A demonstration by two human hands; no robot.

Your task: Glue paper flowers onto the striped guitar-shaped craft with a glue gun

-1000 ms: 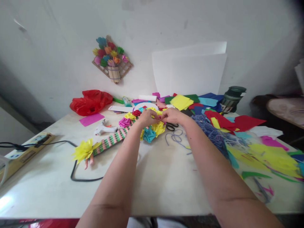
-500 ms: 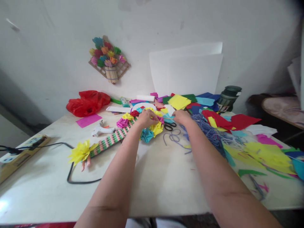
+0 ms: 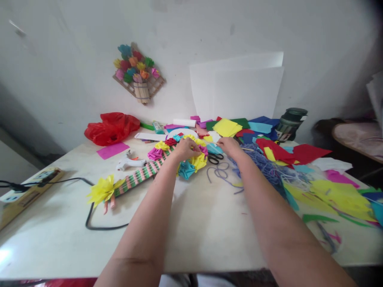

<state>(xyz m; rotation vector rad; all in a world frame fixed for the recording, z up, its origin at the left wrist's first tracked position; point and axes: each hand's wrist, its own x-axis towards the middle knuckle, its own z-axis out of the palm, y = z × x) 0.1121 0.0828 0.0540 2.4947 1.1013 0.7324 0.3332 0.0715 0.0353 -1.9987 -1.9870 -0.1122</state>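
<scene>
My left hand (image 3: 187, 149) rests over a ring of crumpled paper flowers, its fingertips pinched together. What they pinch is hidden. Yellow flowers (image 3: 198, 162), a blue flower (image 3: 186, 170) and a magenta flower (image 3: 155, 154) show around it. A green strip wound with pink bands (image 3: 140, 175) slants down-left from the ring to a big yellow paper flower (image 3: 103, 190). To the right, my right hand (image 3: 229, 146) has its fingers closed above light blue paper (image 3: 214, 148). A thin pale stick (image 3: 247, 149) shows past its far side and seems held. Black-handled scissors (image 3: 215, 158) lie just below.
A white glue gun (image 3: 129, 162) lies left, its cord running to a power strip (image 3: 30, 194). Purple yarn (image 3: 263, 167) and coloured paper sheets (image 3: 341, 197) spread over the right. A red plastic bag (image 3: 112, 128) and a dark jar (image 3: 291, 124) stand at the back.
The pale stick seen between my hands earlier now shows to the right of my right hand. My left hand stays on the flowers. The view has shifted slightly.
</scene>
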